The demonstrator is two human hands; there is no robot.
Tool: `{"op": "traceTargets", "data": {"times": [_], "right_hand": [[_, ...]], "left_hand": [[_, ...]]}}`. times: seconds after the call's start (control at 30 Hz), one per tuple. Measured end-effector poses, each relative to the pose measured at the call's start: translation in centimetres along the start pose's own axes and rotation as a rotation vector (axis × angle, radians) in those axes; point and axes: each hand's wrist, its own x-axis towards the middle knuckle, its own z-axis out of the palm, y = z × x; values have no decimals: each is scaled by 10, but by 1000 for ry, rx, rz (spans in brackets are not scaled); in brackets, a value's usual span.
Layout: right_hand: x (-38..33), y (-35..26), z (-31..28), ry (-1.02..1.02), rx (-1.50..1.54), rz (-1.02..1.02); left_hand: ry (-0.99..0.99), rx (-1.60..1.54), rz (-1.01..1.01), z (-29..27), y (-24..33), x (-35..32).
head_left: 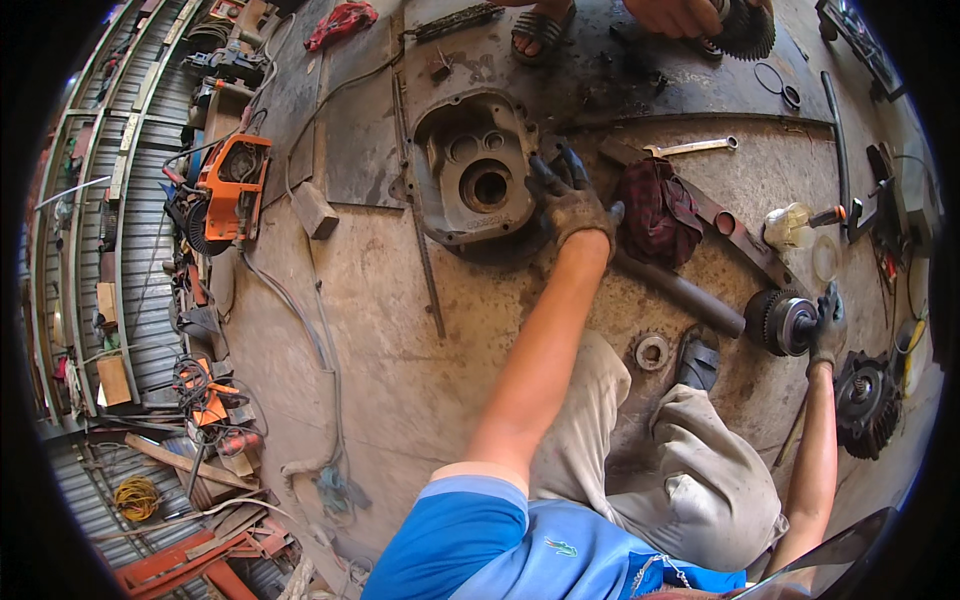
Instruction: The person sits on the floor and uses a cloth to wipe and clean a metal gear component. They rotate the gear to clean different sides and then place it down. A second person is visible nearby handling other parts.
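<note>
A grey metal gearbox housing [425,165] lies on the floor ahead of me, its open side up and a round bore in its bottom. My left hand [575,205], in a dark, worn glove, rests with fingers stretched out at the housing's right rim. Off to the right, my gloved right hand [828,325] is closed around the end of a gear shaft [783,322] with a toothed gear on it. Its fingers are partly hidden. A larger dark gear [866,392] lies just beyond that hand. Nearer my foot is a small toothed ring [651,351].
Across from me another person's hand [675,15] holds a gear [748,32]. A dark red cloth [655,213], a steel pipe [685,293], a wrench [695,147] and a clear container [788,226] lie between my hands. An orange machine [238,185] and cables stand left.
</note>
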Motion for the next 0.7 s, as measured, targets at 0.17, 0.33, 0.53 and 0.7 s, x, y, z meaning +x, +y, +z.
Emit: {"op": "traceTargets", "data": {"times": [0.17, 0.33, 0.53, 0.7], "right_hand": [[3, 9, -2, 2, -23, -30], [4, 13, -5, -3, -46, -31], [6, 15, -5, -1, -58, -5], [2, 14, -7, -27, 21, 5]], "left_hand": [[-38, 303, 191, 19, -28, -26], [25, 343, 272, 35, -62, -51], [-29, 200, 248, 33, -91, -73], [179, 38, 362, 35, -120, -91]]}}
